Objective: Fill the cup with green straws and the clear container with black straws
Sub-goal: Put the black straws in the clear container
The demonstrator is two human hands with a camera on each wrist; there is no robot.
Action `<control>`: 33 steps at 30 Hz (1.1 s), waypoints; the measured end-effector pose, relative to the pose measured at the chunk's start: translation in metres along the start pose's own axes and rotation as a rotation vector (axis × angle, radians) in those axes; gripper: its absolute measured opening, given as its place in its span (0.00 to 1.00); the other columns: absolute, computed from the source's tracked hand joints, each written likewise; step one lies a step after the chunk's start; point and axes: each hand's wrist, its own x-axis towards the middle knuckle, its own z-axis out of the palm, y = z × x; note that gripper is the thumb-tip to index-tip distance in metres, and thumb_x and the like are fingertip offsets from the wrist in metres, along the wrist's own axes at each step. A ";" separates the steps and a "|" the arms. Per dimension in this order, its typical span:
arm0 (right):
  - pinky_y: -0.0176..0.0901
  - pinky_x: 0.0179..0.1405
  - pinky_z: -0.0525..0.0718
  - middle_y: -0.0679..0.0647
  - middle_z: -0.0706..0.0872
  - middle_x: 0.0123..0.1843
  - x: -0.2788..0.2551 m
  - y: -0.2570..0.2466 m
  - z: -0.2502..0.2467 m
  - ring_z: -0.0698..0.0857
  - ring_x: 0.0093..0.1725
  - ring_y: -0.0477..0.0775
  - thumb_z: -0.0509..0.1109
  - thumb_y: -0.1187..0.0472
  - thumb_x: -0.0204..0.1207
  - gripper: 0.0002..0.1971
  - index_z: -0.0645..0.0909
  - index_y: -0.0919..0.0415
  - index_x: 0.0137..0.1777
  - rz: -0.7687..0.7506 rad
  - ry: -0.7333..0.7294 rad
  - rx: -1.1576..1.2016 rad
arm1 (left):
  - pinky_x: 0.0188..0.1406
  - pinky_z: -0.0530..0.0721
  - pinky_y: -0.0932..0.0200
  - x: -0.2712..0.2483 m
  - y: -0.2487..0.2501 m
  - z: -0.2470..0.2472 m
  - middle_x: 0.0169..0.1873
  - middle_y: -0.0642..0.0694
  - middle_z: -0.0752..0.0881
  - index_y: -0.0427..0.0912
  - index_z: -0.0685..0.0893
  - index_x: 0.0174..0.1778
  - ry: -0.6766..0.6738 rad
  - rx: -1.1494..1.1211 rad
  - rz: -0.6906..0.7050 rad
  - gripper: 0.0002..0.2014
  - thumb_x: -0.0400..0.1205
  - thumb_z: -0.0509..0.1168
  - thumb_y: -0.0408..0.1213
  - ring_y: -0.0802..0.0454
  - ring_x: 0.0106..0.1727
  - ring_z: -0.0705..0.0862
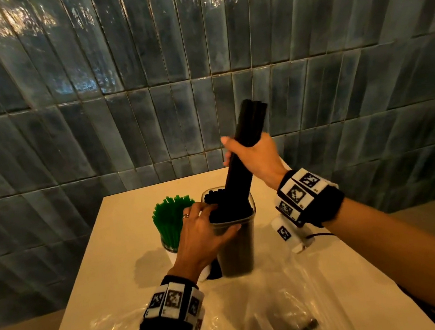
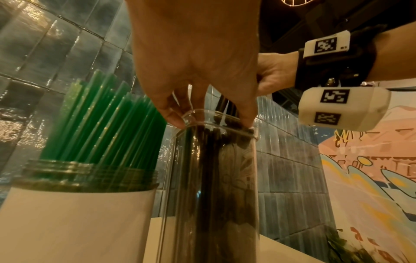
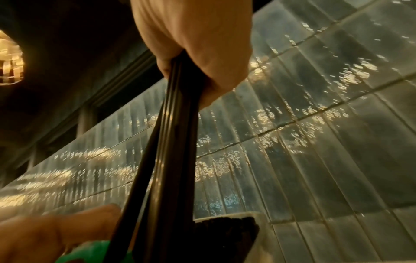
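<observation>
Your right hand [image 1: 254, 156] clutches a bundle of black straws [image 1: 245, 149], tilted, its lower end dipping into the clear container [image 1: 236, 249] at the table's [image 1: 114, 235] centre. Your left hand [image 1: 204, 236] wraps the container's rim, fingers and thumb curled round it. Just left stands the cup [image 2: 78, 222], packed with green straws [image 1: 171, 221].
</observation>
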 end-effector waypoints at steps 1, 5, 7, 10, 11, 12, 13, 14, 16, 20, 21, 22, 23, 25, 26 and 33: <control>0.47 0.37 0.88 0.52 0.86 0.28 -0.003 -0.002 0.005 0.88 0.29 0.53 0.75 0.59 0.72 0.09 0.81 0.63 0.37 -0.032 -0.049 -0.056 | 0.67 0.69 0.53 0.001 0.000 0.000 0.66 0.46 0.72 0.45 0.73 0.72 0.004 -0.004 0.001 0.36 0.73 0.68 0.61 0.48 0.68 0.66; 0.41 0.41 0.89 0.52 0.88 0.29 -0.016 -0.010 0.023 0.89 0.31 0.50 0.75 0.53 0.72 0.12 0.83 0.60 0.35 -0.146 -0.185 -0.227 | 0.67 0.67 0.50 0.002 -0.004 0.001 0.66 0.45 0.75 0.47 0.74 0.71 -0.016 -0.004 0.006 0.38 0.70 0.64 0.68 0.43 0.68 0.69; 0.35 0.38 0.88 0.53 0.88 0.29 -0.019 -0.016 0.029 0.89 0.29 0.48 0.74 0.53 0.74 0.14 0.84 0.65 0.36 -0.173 -0.180 -0.233 | 0.65 0.68 0.51 0.001 -0.005 0.002 0.65 0.44 0.76 0.47 0.75 0.71 0.002 0.003 0.031 0.42 0.67 0.58 0.73 0.43 0.66 0.71; 0.43 0.38 0.90 0.59 0.88 0.31 -0.020 -0.024 0.036 0.88 0.29 0.54 0.73 0.56 0.74 0.15 0.83 0.71 0.39 -0.156 -0.168 -0.149 | 0.61 0.68 0.54 -0.001 -0.005 0.000 0.62 0.43 0.78 0.45 0.77 0.68 0.050 -0.040 0.052 0.39 0.67 0.63 0.68 0.43 0.62 0.72; 0.46 0.39 0.90 0.60 0.88 0.31 -0.020 -0.024 0.038 0.88 0.30 0.55 0.73 0.56 0.74 0.15 0.83 0.71 0.40 -0.151 -0.167 -0.135 | 0.61 0.68 0.54 -0.001 -0.005 -0.001 0.62 0.43 0.78 0.45 0.78 0.68 0.054 -0.052 0.050 0.37 0.68 0.66 0.66 0.43 0.61 0.72; 0.47 0.39 0.90 0.60 0.88 0.32 -0.020 -0.023 0.039 0.89 0.31 0.56 0.74 0.56 0.74 0.15 0.83 0.71 0.40 -0.146 -0.166 -0.135 | 0.61 0.68 0.54 0.000 -0.005 -0.001 0.62 0.43 0.78 0.45 0.78 0.68 0.052 -0.055 0.049 0.36 0.68 0.69 0.63 0.43 0.61 0.72; 0.48 0.41 0.90 0.60 0.88 0.32 -0.019 -0.021 0.040 0.89 0.31 0.56 0.74 0.55 0.74 0.14 0.83 0.69 0.39 -0.141 -0.160 -0.156 | 0.62 0.67 0.54 0.001 -0.004 -0.001 0.62 0.43 0.79 0.46 0.78 0.68 0.051 -0.054 0.052 0.35 0.69 0.72 0.61 0.44 0.62 0.72; 0.48 0.43 0.90 0.59 0.88 0.31 -0.017 -0.018 0.040 0.90 0.32 0.55 0.74 0.54 0.74 0.14 0.83 0.66 0.37 -0.137 -0.150 -0.183 | 0.64 0.67 0.53 0.002 -0.003 -0.001 0.63 0.43 0.78 0.46 0.77 0.68 0.046 -0.048 0.052 0.34 0.70 0.72 0.59 0.44 0.63 0.72; 0.52 0.47 0.89 0.57 0.89 0.30 -0.009 -0.011 0.038 0.90 0.32 0.55 0.74 0.52 0.73 0.13 0.82 0.60 0.33 -0.094 -0.102 -0.183 | 0.66 0.68 0.51 0.001 0.000 -0.002 0.62 0.44 0.77 0.46 0.76 0.69 0.036 -0.041 0.036 0.32 0.71 0.73 0.56 0.46 0.63 0.70; 0.47 0.41 0.89 0.53 0.87 0.28 0.017 0.002 0.025 0.90 0.30 0.53 0.74 0.51 0.73 0.13 0.80 0.58 0.34 0.005 0.084 -0.149 | 0.67 0.71 0.50 0.001 -0.004 0.000 0.63 0.47 0.75 0.46 0.70 0.71 0.047 -0.092 -0.024 0.38 0.69 0.75 0.55 0.47 0.65 0.70; 0.42 0.39 0.88 0.52 0.87 0.27 0.021 0.005 0.021 0.89 0.29 0.49 0.74 0.50 0.73 0.13 0.80 0.59 0.36 0.006 0.119 -0.163 | 0.69 0.70 0.50 0.002 -0.006 0.001 0.65 0.48 0.75 0.47 0.68 0.73 0.045 -0.119 -0.033 0.39 0.68 0.75 0.55 0.48 0.67 0.69; 0.40 0.40 0.88 0.50 0.87 0.26 0.024 0.006 0.017 0.88 0.28 0.47 0.73 0.50 0.74 0.13 0.81 0.60 0.37 0.000 0.140 -0.184 | 0.69 0.68 0.51 0.003 -0.007 0.002 0.66 0.49 0.74 0.49 0.66 0.74 0.041 -0.143 -0.038 0.41 0.68 0.75 0.54 0.49 0.68 0.69; 0.41 0.43 0.88 0.49 0.86 0.26 0.027 0.008 0.015 0.88 0.29 0.46 0.73 0.51 0.75 0.12 0.80 0.58 0.37 -0.010 0.145 -0.207 | 0.69 0.68 0.52 0.003 -0.007 0.002 0.67 0.49 0.74 0.49 0.65 0.75 0.040 -0.152 -0.037 0.41 0.68 0.76 0.54 0.49 0.68 0.69; 0.47 0.50 0.88 0.48 0.86 0.25 0.029 0.008 0.015 0.89 0.33 0.47 0.72 0.51 0.75 0.12 0.78 0.55 0.35 -0.021 0.116 -0.261 | 0.67 0.69 0.53 0.003 -0.007 0.003 0.65 0.48 0.75 0.48 0.67 0.75 0.053 -0.123 -0.022 0.40 0.69 0.75 0.55 0.49 0.67 0.69; 0.48 0.51 0.87 0.48 0.87 0.26 0.029 0.008 0.018 0.89 0.34 0.48 0.72 0.50 0.75 0.11 0.78 0.56 0.36 -0.023 0.083 -0.285 | 0.67 0.71 0.52 0.003 -0.008 0.004 0.64 0.48 0.76 0.47 0.68 0.74 0.060 -0.104 -0.014 0.40 0.69 0.75 0.56 0.49 0.66 0.70; 0.42 0.42 0.89 0.50 0.87 0.32 0.008 -0.008 0.038 0.87 0.30 0.46 0.71 0.56 0.76 0.08 0.78 0.59 0.45 -0.116 -0.124 -0.230 | 0.67 0.72 0.50 -0.002 0.001 -0.002 0.63 0.48 0.75 0.47 0.66 0.75 0.040 -0.199 -0.047 0.45 0.66 0.72 0.64 0.50 0.65 0.70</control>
